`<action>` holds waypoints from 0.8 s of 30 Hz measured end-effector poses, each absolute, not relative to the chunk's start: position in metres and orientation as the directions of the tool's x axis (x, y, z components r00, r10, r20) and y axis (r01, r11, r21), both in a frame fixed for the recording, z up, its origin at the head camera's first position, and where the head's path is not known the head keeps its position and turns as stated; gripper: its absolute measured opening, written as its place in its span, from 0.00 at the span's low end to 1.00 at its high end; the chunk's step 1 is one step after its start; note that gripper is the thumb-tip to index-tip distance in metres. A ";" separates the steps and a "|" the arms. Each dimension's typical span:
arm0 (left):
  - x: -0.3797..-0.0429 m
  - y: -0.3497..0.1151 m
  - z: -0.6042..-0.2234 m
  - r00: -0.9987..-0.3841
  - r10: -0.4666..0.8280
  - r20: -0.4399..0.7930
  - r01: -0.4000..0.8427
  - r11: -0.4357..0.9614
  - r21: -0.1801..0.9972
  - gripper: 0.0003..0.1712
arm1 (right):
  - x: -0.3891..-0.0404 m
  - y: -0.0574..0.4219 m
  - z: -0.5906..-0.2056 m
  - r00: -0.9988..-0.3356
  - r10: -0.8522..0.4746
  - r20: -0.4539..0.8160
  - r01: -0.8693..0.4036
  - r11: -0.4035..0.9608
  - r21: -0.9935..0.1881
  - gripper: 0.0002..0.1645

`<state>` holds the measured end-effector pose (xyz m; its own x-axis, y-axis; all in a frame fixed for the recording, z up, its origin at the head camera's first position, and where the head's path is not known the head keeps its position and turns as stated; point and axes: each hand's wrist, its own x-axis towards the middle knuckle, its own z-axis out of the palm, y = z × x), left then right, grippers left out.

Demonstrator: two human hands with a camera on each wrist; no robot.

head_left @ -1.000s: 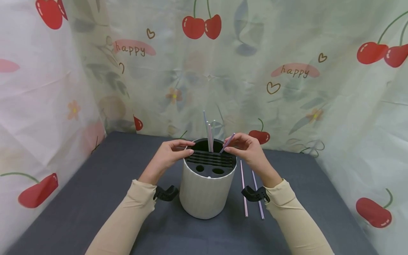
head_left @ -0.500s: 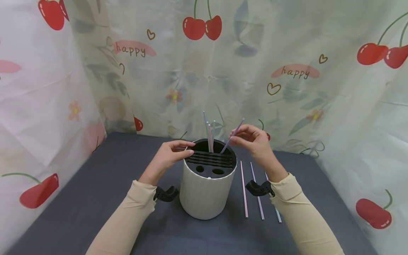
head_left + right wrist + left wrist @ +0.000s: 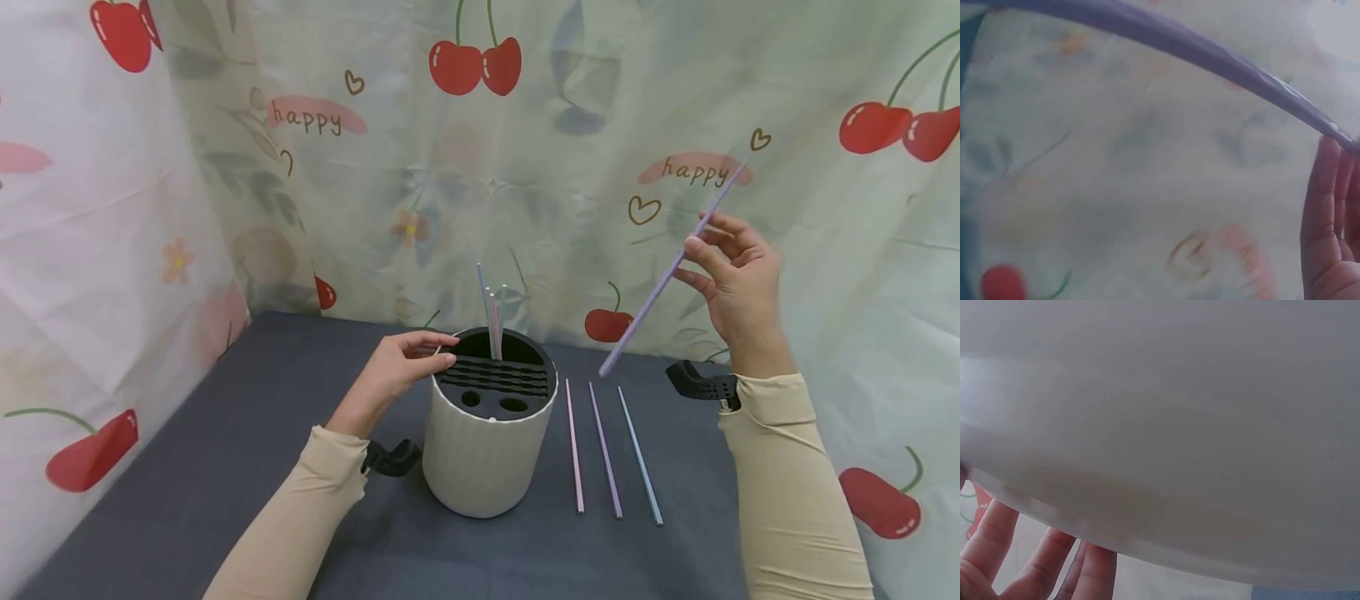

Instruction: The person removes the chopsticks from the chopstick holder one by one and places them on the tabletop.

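Head view, with twelve o'clock pointing away from the person: a purple drinking straw (image 3: 652,297) is up off the bench, apart from the pen holder and at its two o'clock. It slants, its upper end toward one o'clock and its lower end toward seven. The right hand (image 3: 738,279) pinches it between thumb and fingertips; the right wrist view shows it crossing close to the camera, blurred.

The off-white pen holder (image 3: 480,467) stands upright on the bench, its black insert (image 3: 492,405) having two holes toward six o'clock, wavy slots across the middle and a large compartment at twelve. Several upright straws (image 3: 493,327), pink and bluish among them, stand in that compartment, too overlapped to count. The left hand (image 3: 393,367) has its fingers extended, touching the rim at ten o'clock.

Toward four o'clock of the holder, a pink straw (image 3: 573,446), a second purple straw (image 3: 605,450) and a blue straw (image 3: 640,455) lie apart, side by side, on the dark bench (image 3: 405,550). Cherry-printed curtain (image 3: 487,167) hangs behind, toward twelve.
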<state>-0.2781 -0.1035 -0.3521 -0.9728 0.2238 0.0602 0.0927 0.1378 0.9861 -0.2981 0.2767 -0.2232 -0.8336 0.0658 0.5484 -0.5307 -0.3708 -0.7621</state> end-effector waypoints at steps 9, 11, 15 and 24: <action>-0.279 -0.104 -0.353 -0.972 0.228 0.063 0.097 0.139 0.986 0.21 | -0.336 0.329 -0.346 -0.980 -0.150 0.131 -0.162 0.216 -0.963 0.19; -0.279 -0.104 -0.353 -0.971 0.229 0.066 0.101 0.145 0.984 0.21 | -0.340 0.333 -0.372 -0.985 -0.165 0.050 -0.105 0.342 -0.934 0.24; -0.279 -0.105 -0.353 -0.971 0.228 0.072 0.108 0.150 0.983 0.21 | -0.345 0.333 -0.412 -0.987 -0.138 -0.079 0.006 0.464 -0.886 0.31; -0.280 -0.104 -0.354 -0.971 0.224 0.080 0.116 0.152 0.981 0.21 | -0.350 0.328 -0.451 -0.980 -0.002 -0.198 0.165 0.545 -0.822 0.31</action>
